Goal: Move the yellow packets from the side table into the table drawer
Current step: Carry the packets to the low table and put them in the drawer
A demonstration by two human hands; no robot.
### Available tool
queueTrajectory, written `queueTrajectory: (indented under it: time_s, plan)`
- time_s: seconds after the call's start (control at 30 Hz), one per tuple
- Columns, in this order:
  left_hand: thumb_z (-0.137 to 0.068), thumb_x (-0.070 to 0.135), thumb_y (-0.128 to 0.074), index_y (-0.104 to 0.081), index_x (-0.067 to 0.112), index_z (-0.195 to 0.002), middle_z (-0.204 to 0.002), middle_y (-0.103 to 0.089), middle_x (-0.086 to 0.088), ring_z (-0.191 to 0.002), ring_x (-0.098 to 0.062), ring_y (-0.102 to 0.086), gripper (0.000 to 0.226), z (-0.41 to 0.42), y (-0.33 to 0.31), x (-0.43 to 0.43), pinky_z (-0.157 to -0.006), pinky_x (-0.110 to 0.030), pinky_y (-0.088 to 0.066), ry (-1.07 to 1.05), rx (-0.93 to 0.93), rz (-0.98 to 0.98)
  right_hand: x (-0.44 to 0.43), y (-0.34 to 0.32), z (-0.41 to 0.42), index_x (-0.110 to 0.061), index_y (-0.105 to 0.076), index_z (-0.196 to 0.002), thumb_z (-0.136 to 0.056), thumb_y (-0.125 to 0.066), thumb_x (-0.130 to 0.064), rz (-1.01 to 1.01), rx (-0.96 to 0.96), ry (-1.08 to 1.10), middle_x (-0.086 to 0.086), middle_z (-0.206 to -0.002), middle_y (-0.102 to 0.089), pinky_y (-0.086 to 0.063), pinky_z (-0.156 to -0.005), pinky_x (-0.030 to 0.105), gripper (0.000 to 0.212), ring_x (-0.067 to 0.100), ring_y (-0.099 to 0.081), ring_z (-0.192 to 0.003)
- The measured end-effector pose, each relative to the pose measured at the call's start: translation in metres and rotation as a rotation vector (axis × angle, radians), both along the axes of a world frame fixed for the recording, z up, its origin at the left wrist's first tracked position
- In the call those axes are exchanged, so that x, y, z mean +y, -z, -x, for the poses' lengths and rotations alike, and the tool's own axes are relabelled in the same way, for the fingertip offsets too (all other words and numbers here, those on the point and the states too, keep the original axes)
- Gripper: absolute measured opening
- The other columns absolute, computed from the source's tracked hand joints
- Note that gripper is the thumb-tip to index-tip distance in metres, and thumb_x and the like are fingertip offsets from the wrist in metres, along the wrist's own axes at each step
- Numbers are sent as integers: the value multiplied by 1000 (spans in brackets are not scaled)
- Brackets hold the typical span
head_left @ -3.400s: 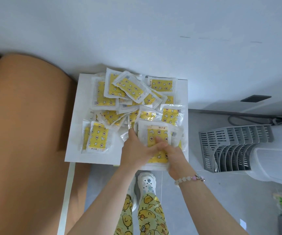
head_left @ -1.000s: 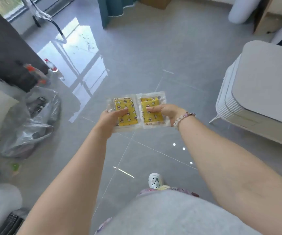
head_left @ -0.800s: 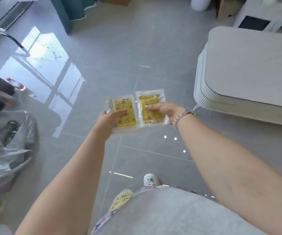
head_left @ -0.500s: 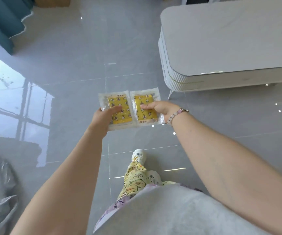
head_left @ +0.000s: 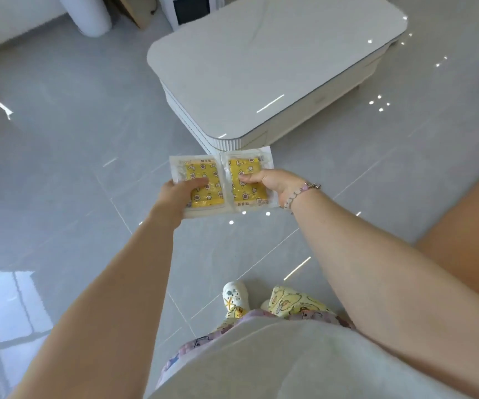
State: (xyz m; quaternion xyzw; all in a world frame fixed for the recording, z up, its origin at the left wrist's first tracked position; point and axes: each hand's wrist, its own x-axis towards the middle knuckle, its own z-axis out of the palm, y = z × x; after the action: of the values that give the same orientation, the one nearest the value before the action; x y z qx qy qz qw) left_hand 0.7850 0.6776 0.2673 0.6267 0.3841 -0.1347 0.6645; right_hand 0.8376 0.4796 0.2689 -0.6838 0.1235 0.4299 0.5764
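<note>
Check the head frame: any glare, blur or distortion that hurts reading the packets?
Head view: light spots and a window reflection glare off the floor, with a streak on the table; the packets shine slightly, pattern clear; wide-angle bends the table edge; slight softness, no heavy blur.
</note>
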Motion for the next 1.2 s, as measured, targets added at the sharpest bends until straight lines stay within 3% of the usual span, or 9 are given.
queueTrajectory:
  time_s: [0.07, 0.13, 0.23, 0.37, 0.47, 0.7, 0.83, 0.97, 1.2]
  plan:
    - [-72, 17, -79, -65, 18, -86, -73, -74, 1, -68, -17, -71, 20, -23, 2, -14, -67, -32, -58, 76, 8, 10, -17, 1, -9, -22, -67, -86, -83, -70, -26, -6, 4, 80, -6, -89, -69, -49, -72, 22, 6, 11, -64, -92]
    - [-73, 18, -78, -65, 18, -85, -72, -73, 1, -67, -17, -71, 18, -44, 4, -32, -66, -30, -57, 146, 22, 13, -36, 5, -17, -22, -68, -89, -81, -72, -27, 10, 18, 163, -6, -89, -71, -51, -84, 27, 10, 12, -66, -91]
    - [-73, 18, -78, -62, 20, -80, -61, -71, 6, -62, -14, -69, 18, -78, 5, -66, -60, -27, -55, 226, 30, 23, -68, 11, -31, -19, -69, -101, -77, -76, -29, 54, 41, 277, 0, -105, -71, -46, -100, 37, 27, 18, -65, -103]
    - [-73, 18, -78, -61, 20, -82, -66, -72, 6, -64, -13, -68, 19, -126, 12, -108, -58, -25, -53, 310, 41, 38, -110, 21, -58, -19, -71, -94, -75, -78, -27, 27, 70, 418, 1, -101, -73, -48, -99, 40, 22, 19, -68, -99]
    - [-74, 19, -77, -65, 19, -89, -84, -73, 0, -71, -15, -69, 19, -162, 17, -136, -61, -26, -54, 355, 61, 42, -139, 27, -88, -21, -72, -88, -75, -78, -29, 24, 70, 424, -2, -94, -75, -49, -98, 39, 17, 17, -69, -95]
    - [-77, 17, -74, -66, 20, -86, -79, -73, 1, -65, -13, -70, 12, -252, 20, -205, -55, -25, -53, 386, 70, 25, -209, 33, -182, -18, -70, -98, -74, -78, -31, 14, 106, 462, 0, -101, -73, -46, -101, 39, 28, 19, -67, -100]
    - [-78, 18, -73, -67, 17, -94, -87, -73, -4, -76, -19, -70, 17, -301, 22, -240, -70, -33, -56, 355, 94, 42, -248, 37, -233, -15, -69, -106, -76, -77, -27, -3, 101, 448, 3, -102, -73, -49, -98, 40, 34, 21, -69, -98]
    - [-79, 17, -72, -65, 12, -106, -101, -72, -9, -91, -26, -69, 28, -338, 31, -254, -86, -39, -54, 273, 126, 68, -267, 42, -281, -17, -69, -101, -75, -78, -28, -11, 103, 434, 2, -100, -74, -50, -97, 39, 30, 20, -69, -96]
    - [-77, 17, -74, -61, 10, -113, -100, -71, -9, -83, -24, -69, 38, -391, 46, -259, -81, -38, -56, 216, 169, 48, -263, 64, -334, -17, -69, -103, -77, -75, -31, -10, 175, 369, 0, -101, -73, -50, -97, 37, 31, 17, -69, -96]
